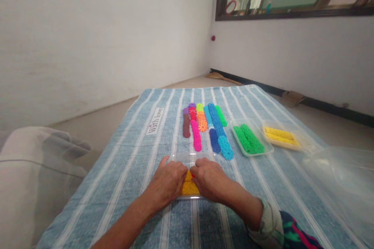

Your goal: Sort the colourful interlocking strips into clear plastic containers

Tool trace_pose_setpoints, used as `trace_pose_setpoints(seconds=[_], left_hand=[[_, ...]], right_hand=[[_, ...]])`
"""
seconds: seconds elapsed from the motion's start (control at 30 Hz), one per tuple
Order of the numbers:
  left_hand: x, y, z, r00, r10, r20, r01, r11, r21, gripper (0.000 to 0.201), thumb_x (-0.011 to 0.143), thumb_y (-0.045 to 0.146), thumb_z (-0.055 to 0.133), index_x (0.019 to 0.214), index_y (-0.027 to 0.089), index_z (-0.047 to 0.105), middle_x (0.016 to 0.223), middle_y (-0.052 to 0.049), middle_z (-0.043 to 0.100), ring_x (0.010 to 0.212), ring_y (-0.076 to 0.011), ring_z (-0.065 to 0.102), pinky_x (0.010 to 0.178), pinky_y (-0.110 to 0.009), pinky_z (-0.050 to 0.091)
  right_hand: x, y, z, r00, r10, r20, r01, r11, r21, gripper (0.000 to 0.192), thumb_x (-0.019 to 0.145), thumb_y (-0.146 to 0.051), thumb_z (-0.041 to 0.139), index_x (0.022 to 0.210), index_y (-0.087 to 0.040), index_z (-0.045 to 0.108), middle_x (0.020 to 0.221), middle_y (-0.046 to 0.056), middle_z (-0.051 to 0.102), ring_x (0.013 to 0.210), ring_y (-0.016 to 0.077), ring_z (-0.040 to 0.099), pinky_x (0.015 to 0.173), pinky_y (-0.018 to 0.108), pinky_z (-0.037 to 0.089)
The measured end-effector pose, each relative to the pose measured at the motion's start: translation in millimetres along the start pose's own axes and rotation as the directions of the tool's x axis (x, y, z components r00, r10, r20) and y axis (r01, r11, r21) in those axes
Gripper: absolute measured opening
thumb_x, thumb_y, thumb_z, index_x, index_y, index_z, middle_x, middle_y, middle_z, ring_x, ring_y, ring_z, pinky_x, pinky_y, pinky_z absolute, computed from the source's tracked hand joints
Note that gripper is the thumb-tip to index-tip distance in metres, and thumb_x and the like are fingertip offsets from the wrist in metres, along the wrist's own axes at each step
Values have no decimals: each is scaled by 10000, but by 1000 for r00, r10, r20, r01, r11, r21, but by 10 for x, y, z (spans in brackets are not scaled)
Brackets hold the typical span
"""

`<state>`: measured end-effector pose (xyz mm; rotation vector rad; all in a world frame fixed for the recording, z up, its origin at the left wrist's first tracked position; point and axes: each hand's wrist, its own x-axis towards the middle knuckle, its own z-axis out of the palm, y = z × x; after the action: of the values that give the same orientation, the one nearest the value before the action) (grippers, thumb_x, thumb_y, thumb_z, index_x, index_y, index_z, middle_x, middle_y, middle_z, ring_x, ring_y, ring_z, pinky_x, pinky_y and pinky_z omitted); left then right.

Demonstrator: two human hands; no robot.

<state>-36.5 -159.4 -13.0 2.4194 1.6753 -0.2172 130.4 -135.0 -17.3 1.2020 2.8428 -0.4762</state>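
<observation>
A clear plastic container (194, 157) sits near the front of the cloth-covered table, with yellow-orange plastic discs (189, 187) packed in rows inside it. My left hand (170, 178) reaches over its left side, fingers curled down against the discs. From the right, my right hand (209, 177) bends its fingers in over the same container; a small red bit shows at its fingertips, too small to name. The two hands nearly meet above the discs, and the knuckles hide most of the fingertips and the far part of the rows.
Beyond the container lie rows of coloured discs, among them pink (196, 136), brown (186, 125), orange (202, 121) and blue (216, 118). To the right stand a container of green discs (248, 139), one of yellow discs (281, 137), and a clear plastic bag (341, 175).
</observation>
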Motion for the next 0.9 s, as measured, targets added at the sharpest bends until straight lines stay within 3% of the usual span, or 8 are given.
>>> trace_pose_setpoints(seconds=[0.9], left_hand=[[-25, 27, -16, 1000, -16, -2, 16, 1000, 16, 372, 948, 161, 275, 934, 166, 647, 941, -79, 701, 954, -236, 645, 1095, -573, 296]], right_hand=[[-26, -13, -17, 1000, 8, -13, -8, 1000, 3, 241, 925, -207, 470, 1034, -126, 670, 1011, 132, 648, 976, 273, 607, 778, 383, 504]])
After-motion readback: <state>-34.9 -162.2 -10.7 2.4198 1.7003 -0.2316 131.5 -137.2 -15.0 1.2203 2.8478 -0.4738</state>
